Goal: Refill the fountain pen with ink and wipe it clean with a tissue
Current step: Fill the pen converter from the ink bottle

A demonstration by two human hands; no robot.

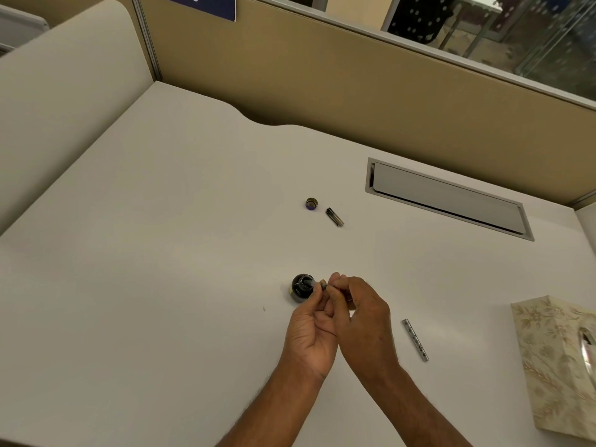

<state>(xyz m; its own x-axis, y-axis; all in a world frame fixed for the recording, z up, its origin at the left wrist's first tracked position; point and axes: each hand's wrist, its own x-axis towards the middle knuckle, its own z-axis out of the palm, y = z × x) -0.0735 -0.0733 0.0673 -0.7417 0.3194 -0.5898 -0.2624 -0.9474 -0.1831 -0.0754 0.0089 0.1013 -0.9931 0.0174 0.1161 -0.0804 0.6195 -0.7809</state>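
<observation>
White desk (pixel 161 253), tan partition (pixel 322 75), recessed grey flap (pixel 448 198), patterned tissue box (pixel 558 366)

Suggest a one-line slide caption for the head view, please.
Left hand and right hand hold the fountain pen at the open ink bottle, with the bottle cap, barrel and tissue box nearby.

A dark blue rectangular sign card (pixel 206 6) on the tan fabric partition wall (pixel 322 75) carries white characters, but the picture's top edge cuts them. Only rounded lower halves show, so they cannot be read. Any label on the small black ink bottle (pixel 300 290) is too small to make out.
</observation>
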